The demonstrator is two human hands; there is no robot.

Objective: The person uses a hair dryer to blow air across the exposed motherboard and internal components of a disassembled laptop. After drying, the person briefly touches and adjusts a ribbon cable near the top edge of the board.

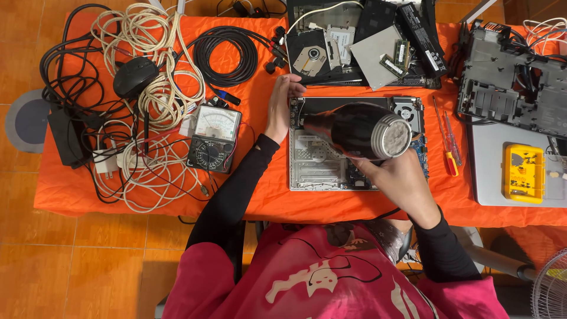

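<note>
An opened laptop base lies on the orange tablecloth in front of me, its inner boards and a fan showing. My right hand grips a black hair dryer with a grey rear grille, held above the base with its nozzle pointing left. My left hand rests on the base's upper left corner, fingers curled over the edge. Most of the base's middle is hidden by the dryer.
Left: tangled white and black cables, a black mouse, an analog multimeter. Behind: a coiled black cable, drive parts. Right: screwdrivers, another stripped laptop chassis, a yellow tool case on a grey lid.
</note>
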